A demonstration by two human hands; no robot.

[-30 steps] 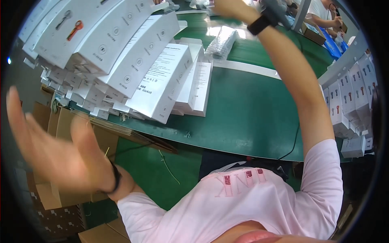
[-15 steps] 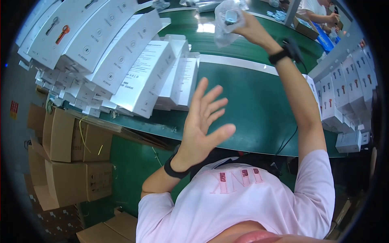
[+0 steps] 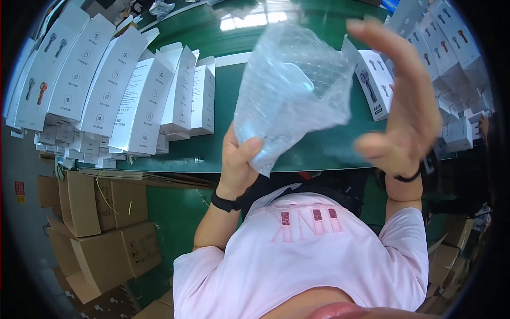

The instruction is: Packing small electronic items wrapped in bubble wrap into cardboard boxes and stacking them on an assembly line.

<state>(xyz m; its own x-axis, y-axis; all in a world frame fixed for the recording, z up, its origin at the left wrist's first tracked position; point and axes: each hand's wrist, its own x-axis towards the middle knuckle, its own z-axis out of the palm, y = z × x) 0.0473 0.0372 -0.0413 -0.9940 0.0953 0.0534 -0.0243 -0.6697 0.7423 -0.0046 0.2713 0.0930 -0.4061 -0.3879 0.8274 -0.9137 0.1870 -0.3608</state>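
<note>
A clear bubble-wrap bag (image 3: 324, 101) is held up over the table, and a light blue object (image 3: 297, 76) shows through it; its exact kind is hidden by the wrap. My left hand (image 3: 241, 159) grips the lower left corner of the bag, thumb pressed on top. To the right of the bag, apart from it, my right hand (image 3: 406, 101) is raised with fingers spread and thumb out, somewhat blurred, with nothing in it. Behind that hand a white carton (image 3: 374, 85) printed with pictures of handheld devices stands with its flap up.
Several white cartons (image 3: 101, 80) stand in a row at the table's left, with smaller stacked ones beneath. More printed cartons (image 3: 446, 48) are piled on the right. The green table (image 3: 324, 151) ends just before me. Brown cardboard boxes (image 3: 101, 250) sit on the floor at lower left.
The bagged object has come from the far side toward me and passed from my right hand to my left. My right hand has drawn back, opened. The white carton behind it is now in fuller view.
</note>
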